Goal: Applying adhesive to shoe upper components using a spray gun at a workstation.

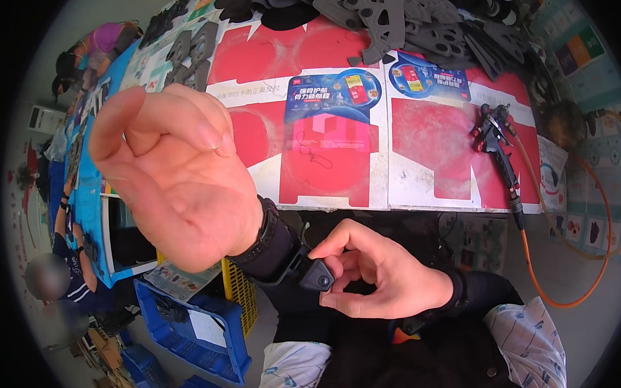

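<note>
My left hand is raised in front of the table, palm toward me. Its fingers curl loosely over a bare palm, with nothing held. Around that wrist sit a black watch-like band and a black strap. A small black camera-like device with a round lens is on the strapped left wrist. My right hand grips this device between thumb and index finger, its other fingers bent in. A dark band circles my right wrist as well.
Red and white cardboard sheets cover the table, with a blue printed card among them. Dark grey cut-out pieces pile at the back. A spray gun with an orange hose lies right. Blue crates stand lower left; other people are left.
</note>
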A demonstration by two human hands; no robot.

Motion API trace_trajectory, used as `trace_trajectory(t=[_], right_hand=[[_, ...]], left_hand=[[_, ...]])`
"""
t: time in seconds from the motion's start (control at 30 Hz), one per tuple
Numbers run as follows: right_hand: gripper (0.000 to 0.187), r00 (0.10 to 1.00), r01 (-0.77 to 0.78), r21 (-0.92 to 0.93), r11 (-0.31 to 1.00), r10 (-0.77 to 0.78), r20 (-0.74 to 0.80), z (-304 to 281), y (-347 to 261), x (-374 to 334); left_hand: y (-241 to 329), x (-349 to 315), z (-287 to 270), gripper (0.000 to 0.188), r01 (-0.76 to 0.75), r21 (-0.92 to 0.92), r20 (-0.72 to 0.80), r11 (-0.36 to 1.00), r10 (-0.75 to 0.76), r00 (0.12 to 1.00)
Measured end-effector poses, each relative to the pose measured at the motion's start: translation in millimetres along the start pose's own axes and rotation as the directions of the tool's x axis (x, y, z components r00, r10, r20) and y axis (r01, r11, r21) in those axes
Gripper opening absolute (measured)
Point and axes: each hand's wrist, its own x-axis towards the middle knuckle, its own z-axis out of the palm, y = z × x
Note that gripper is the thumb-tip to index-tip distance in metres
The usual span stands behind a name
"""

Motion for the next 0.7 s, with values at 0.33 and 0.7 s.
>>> trace_trajectory(t=[0.33,0.7], right_hand=[[0.025,0.998,-0.056,0.128,0.990,0.060,-0.032,1,0,8],[0.027,0.999,-0.032,0.125,0.992,0.036,-0.026,1,4,-1]], left_hand=[[-5,0,8,0.044,-0.034,-0.008,-0.030,0.999,0.034,0.999],[-5,-4,27,0.044,0.009,0.083,-0.193,0.996,0.007,0.981]])
